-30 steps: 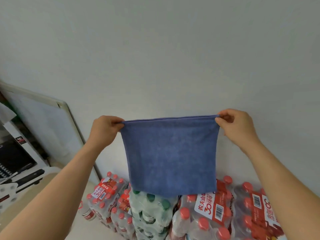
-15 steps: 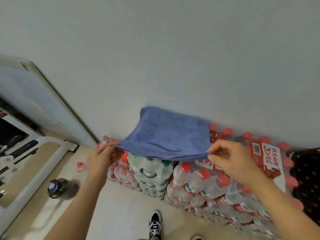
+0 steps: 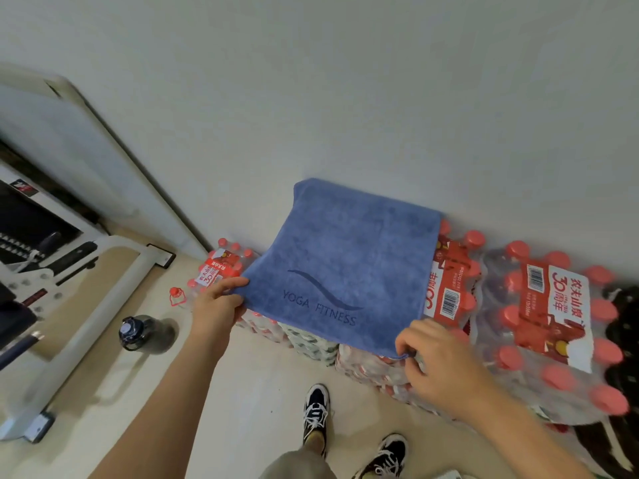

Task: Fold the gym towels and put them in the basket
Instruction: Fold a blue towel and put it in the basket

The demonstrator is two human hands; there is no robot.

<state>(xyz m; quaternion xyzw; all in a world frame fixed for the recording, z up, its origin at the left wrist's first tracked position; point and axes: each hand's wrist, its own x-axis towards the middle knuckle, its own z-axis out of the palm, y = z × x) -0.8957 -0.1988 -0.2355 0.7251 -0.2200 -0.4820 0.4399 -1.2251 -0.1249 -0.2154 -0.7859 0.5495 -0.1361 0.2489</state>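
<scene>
A folded blue towel (image 3: 349,267) printed "YOGA FITNESS" lies flat on top of stacked packs of bottled water (image 3: 549,326) against the wall. My left hand (image 3: 218,302) pinches its near left corner between thumb and fingers. My right hand (image 3: 439,364) pinches its near right corner with curled fingers. No basket is in view.
A dark water bottle (image 3: 145,331) stands on the floor at the left, beside a white gym machine frame (image 3: 86,305). A loose red-capped bottle (image 3: 177,296) lies near the packs. My two shoes (image 3: 315,413) are on the floor below. A dark patterned cloth (image 3: 622,326) is at the right edge.
The towel, held up hanging in front of the wall a second ago, has been swung down and laid flat on the water packs. Both hands have kept hold of its corners.
</scene>
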